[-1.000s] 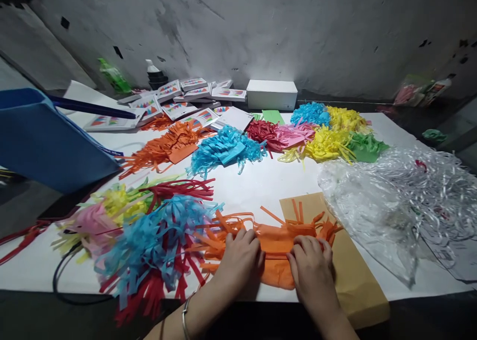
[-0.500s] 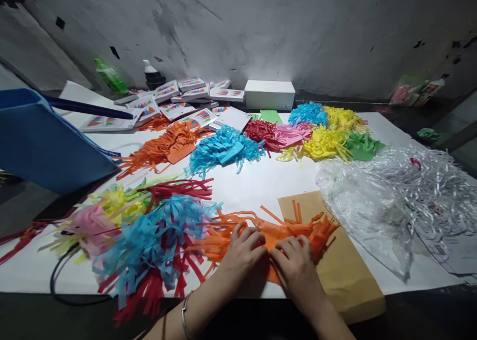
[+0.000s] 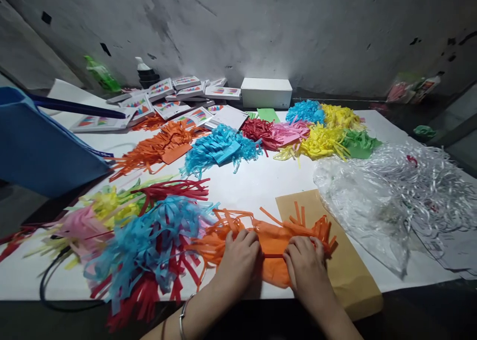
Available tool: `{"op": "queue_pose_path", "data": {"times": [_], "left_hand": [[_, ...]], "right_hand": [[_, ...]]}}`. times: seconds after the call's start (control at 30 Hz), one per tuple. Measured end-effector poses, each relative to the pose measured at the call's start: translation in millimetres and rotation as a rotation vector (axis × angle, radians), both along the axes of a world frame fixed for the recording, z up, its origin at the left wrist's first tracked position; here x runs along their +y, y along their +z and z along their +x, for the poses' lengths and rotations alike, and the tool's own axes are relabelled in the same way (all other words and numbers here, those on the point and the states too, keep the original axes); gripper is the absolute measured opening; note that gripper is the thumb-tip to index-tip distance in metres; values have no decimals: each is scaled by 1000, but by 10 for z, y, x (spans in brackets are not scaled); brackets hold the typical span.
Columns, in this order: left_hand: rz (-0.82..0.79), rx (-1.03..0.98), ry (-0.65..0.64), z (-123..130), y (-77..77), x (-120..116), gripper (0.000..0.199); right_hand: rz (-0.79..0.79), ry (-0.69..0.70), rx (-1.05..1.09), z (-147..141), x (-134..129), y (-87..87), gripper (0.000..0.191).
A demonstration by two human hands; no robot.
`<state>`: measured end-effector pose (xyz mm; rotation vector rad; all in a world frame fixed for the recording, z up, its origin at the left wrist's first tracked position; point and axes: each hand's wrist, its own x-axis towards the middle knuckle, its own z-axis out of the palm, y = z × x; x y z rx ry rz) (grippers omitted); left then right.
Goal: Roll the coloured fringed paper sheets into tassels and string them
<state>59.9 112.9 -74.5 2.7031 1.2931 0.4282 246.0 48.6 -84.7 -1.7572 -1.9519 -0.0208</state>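
An orange fringed tissue paper (image 3: 275,235) lies across the near edge of the white-covered table, with a narrow fold running between my hands. My left hand (image 3: 241,255), with a silver bangle at the wrist, grips its left part, fingers curled over the paper. On the right part my right hand (image 3: 306,263) holds the same paper with bent fingers. Fringe strips spread out beyond both hands. A brown paper sheet (image 3: 346,275) lies partly under the orange fringe. The thumbs are partly hidden.
Blue, red, pink and yellow fringes (image 3: 152,235) lie at left. More coloured bundles (image 3: 223,148) cross the middle. Behind are flat printed boxes (image 3: 171,109) and a white box (image 3: 266,92). A blue bag (image 3: 44,141) stands left; clear plastic (image 3: 365,215) and white strands (image 3: 428,186) lie right.
My hands have moved apart along the orange paper, showing more of its middle and the fold between them. The view has shifted slightly.
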Motion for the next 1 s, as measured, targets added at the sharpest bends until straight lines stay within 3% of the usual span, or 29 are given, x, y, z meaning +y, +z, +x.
{"op": "queue_pose_path", "data": {"times": [0.13,0.33,0.5,0.6,0.7,0.8,0.9,1.0], "left_hand": [[26,46,-3,68,46,15,6],[129,46,-208,39,-19,92,11],[177,4,-206,39,41,96,14],[212,-150,-174,59,49,-39,13],[190,-270,-107,88,-37,-189,6],[167,-186,-9,101,-126,-214,14],[181,-105,24,85,-94,-91,18],[170,-89,16,9,7,92,20]], "right_hand": [[9,-57,-18,-55,69,33,11],[21,148,-80,-63,33,61,18],[98,184,-80,-131,74,12,17],[130,157,-2,-172,139,18,18],[209,41,143,-173,198,111,15],[358,-159,295,-26,209,258,17],[519,-397,404,380,83,392,19],[680,-627,426,985,-261,492,28]]}}
